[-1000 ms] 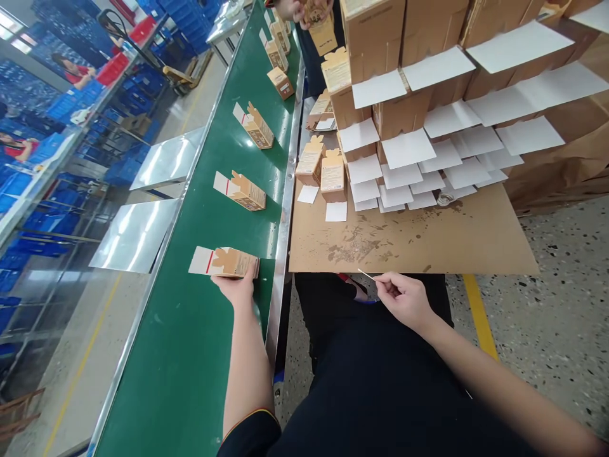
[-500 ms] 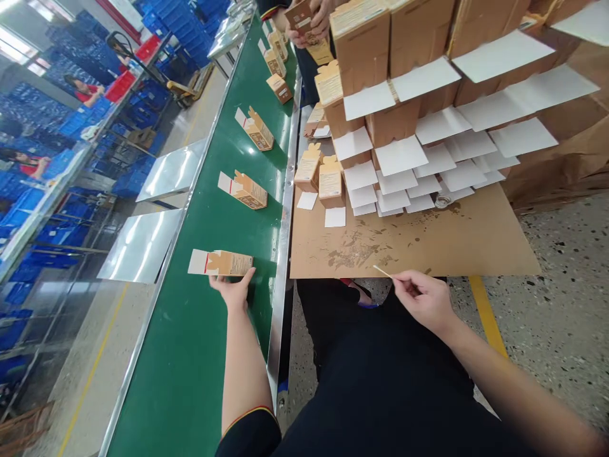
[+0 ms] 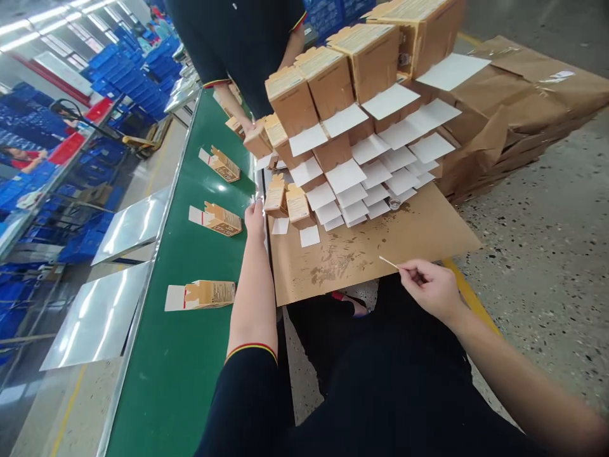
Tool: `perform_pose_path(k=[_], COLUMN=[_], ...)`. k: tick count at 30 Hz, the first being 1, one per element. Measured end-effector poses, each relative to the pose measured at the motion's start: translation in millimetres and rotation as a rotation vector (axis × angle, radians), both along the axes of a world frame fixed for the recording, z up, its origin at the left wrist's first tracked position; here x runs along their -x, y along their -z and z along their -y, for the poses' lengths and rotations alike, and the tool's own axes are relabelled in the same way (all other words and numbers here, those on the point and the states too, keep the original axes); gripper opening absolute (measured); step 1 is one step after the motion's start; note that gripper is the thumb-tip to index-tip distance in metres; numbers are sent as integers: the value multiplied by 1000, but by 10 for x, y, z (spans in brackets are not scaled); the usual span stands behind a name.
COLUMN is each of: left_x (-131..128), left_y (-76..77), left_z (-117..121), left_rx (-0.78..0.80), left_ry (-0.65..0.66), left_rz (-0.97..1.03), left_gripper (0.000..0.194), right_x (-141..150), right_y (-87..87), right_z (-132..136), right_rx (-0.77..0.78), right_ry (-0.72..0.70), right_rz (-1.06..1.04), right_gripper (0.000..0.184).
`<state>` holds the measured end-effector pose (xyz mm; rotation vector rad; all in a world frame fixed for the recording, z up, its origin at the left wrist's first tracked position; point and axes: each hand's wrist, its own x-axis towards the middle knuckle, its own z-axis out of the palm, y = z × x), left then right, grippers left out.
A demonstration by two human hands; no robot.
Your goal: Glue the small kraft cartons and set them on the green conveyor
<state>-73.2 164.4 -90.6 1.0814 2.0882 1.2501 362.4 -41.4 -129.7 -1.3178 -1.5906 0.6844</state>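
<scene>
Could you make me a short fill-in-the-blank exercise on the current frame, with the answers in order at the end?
1. A thin stick is held in the person's ____ hand.
2. The other hand is near the belt, whose surface is coloured ____.
3. The flaps sticking out from the stacked boxes are ____.
4. The stripe on the floor beside the cardboard sheet is ____.

Missing words: right; green; white; yellow.
</scene>
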Motion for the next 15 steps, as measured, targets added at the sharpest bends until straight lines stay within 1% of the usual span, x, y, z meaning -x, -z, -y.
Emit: perform_pose_path(k=[1,2,3,4,6,8,11,13,15], left_x=[-42,-80,-108,-122,-106,-45,52,81,72], left_y=[-32,-49,-55,-55,-44,-25,26,68,102], left_z=[-118,-170,-161,-101,150,539,1287,1806,2260], left_rx=[69,126,165,181,202,214,248,261,247], left_ry=[-2,-7,-7,-4,-18,-63,-117,-133,-136], left_rz=[12,23,27,19,-7,-43,-28,86,242], left_gripper=[23,21,20,19,19,22,39,57,77], right_x=[-21,-63,-121,-189,-327,-428,-470,-453,-442], right_y=[-13,-29,-47,-69,-118,-169,-225,-244,-252], right_z=[-85,-182,-289,-407,-667,-944,-1327,-1523,-1662], right_rx=[-9,-13,-12,-4,26,58,112,147,176], right_ry=[16,37,61,80,101,96,64,37,10], right_rz=[24,55,92,137,250,353,473,529,564], right_gripper=[19,18,16,14,10,8,11,14,19])
